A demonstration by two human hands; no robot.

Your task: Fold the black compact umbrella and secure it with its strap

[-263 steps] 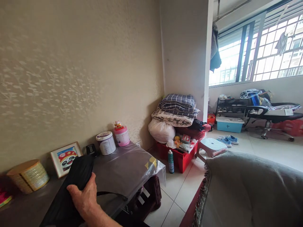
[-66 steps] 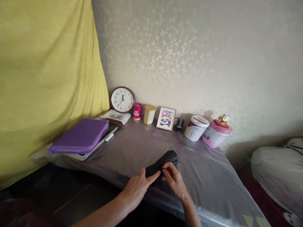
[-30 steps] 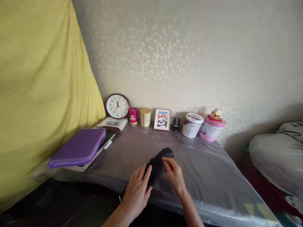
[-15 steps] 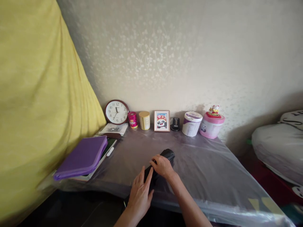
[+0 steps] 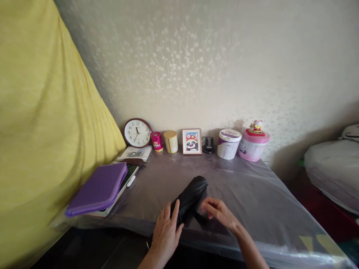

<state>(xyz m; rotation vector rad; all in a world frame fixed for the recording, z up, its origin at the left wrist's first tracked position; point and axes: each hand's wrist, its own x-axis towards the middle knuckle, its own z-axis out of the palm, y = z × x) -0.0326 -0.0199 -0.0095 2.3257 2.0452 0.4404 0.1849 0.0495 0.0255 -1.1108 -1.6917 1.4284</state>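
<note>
Near the front edge of the plastic-covered worktop (image 5: 241,198): one black umbrella (image 5: 193,193), folded, lying aslant, its rounded end pointing away and to the right. Laid over its nearer part: my left hand (image 5: 165,232), fingers straight and slightly parted; whether they close round the underside is hidden from me. Just to the right, apart from the umbrella: my right hand (image 5: 221,213), fingers bent inward; I cannot make out whether they pinch anything. Near their tips: one dark strip (image 5: 200,218), apparently the tie strap, loose beside the roll. Condition, in my judgement: cloth gathered slim, that part looks done; strap not fastened around it, that part outstanding. Along the wall (image 5: 252,67), left to right, untouched by me: one round clock (image 5: 137,133), one magenta tin (image 5: 156,142), one yellow-lidded canister (image 5: 171,143), one framed panda picture (image 5: 192,142), one small black device (image 5: 208,145), one white tub (image 5: 228,146), one pink-lidded tub (image 5: 254,147) bearing a cat figurine (image 5: 256,127). Far left: one purple folder (image 5: 98,186).
</note>
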